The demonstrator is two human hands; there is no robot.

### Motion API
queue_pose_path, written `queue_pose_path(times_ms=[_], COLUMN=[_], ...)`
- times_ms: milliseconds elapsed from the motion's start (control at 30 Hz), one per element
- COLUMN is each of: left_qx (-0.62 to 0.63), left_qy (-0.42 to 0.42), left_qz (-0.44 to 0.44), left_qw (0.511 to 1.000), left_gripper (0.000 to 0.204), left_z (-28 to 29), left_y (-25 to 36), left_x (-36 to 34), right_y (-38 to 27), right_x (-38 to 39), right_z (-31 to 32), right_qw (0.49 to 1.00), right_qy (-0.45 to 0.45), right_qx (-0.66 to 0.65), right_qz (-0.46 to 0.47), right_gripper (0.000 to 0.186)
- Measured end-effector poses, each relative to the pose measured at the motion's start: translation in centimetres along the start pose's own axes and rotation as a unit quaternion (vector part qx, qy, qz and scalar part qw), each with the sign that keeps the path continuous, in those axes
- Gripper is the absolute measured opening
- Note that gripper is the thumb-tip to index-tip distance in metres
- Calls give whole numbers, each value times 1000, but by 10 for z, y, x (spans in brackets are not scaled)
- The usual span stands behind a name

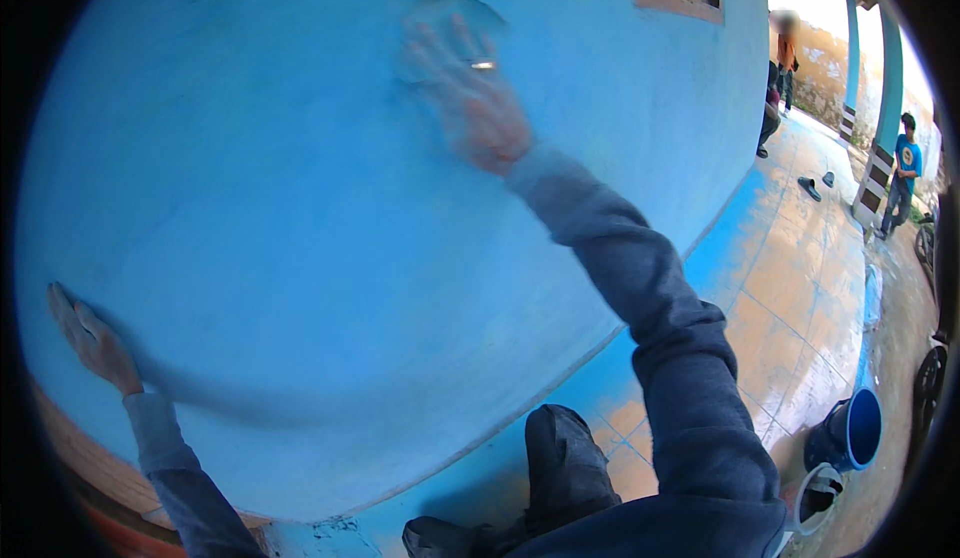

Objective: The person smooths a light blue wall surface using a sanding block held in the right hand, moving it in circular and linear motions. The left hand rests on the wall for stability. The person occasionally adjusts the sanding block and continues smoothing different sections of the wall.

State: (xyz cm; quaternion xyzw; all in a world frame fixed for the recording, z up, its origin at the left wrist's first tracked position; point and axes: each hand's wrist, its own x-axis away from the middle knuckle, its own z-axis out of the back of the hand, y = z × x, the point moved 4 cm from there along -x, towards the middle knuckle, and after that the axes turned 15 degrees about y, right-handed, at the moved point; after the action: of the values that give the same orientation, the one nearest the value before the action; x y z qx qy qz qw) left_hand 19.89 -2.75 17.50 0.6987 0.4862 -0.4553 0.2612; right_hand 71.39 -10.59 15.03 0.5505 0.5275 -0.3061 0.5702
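- Head view: right hand (465, 93), blurred, fingers spread flat on a pale worn sheet (445, 33) against the smooth blue painted wall (300, 188), pressing it there.
- Left hand (92, 338) lies open-palmed on the wall, well below, apparently bracing.
- Blue plastic bucket (855, 428) sits far right of both.

Both arms are covered by long sleeves of a soft grey-blue knit. The right sleeve (650, 318) is loose and creased, bunching in folds along the arm, with a plain cuff at the wrist. The left sleeve (170, 458) ends in a paler, ribbed cuff. The right hand (470, 88), blurred, wears a pale metal ring (483, 64) on one finger. The left hand (92, 340) is bare. Dark trousers (565, 463) cover the knee.
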Motion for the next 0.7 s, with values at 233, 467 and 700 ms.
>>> queue_pose_path(times_ms=[233,467,700], left_qx=[5,2,7], left_qy=[-5,1,6], left_qz=[23,4,-8], left_qw=[1000,1000,1000], left_gripper=[43,43,42], left_z=[-14,-4,-6], left_y=[13,8,10], left_x=[5,-3,-1], right_y=[21,-30,-17], right_x=[-95,-30,-95], right_z=[-20,-20,-45], right_qw=[956,999,975], right_qy=[-235,-20,-175], right_qx=[167,-26,114], right_qz=[-63,-24,-79], right_gripper=[43,51,50])
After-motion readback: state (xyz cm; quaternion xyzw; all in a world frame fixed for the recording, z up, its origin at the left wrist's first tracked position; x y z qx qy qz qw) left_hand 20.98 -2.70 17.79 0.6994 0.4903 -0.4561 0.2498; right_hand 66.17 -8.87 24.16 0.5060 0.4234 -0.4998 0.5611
